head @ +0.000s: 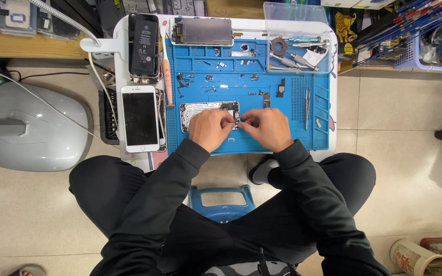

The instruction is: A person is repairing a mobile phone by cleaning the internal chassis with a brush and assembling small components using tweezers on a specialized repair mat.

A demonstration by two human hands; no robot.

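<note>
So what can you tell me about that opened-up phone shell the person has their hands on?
The opened phone shell lies flat on the blue work mat, long side running left to right, inner face up. It looks like silvery metal, with dark parts still fitted at its right end. The left hand rests over its lower middle, and the right hand meets it at the right end, fingertips close together. Small loose parts lie on the mat above it. What the fingers pinch is too small to tell.

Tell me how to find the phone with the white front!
Find the blue mat on the small table. Just off its left edge lie two phones: the white phone, nearer the person, has a white frame, unlike the black battery-backed one above.
</note>
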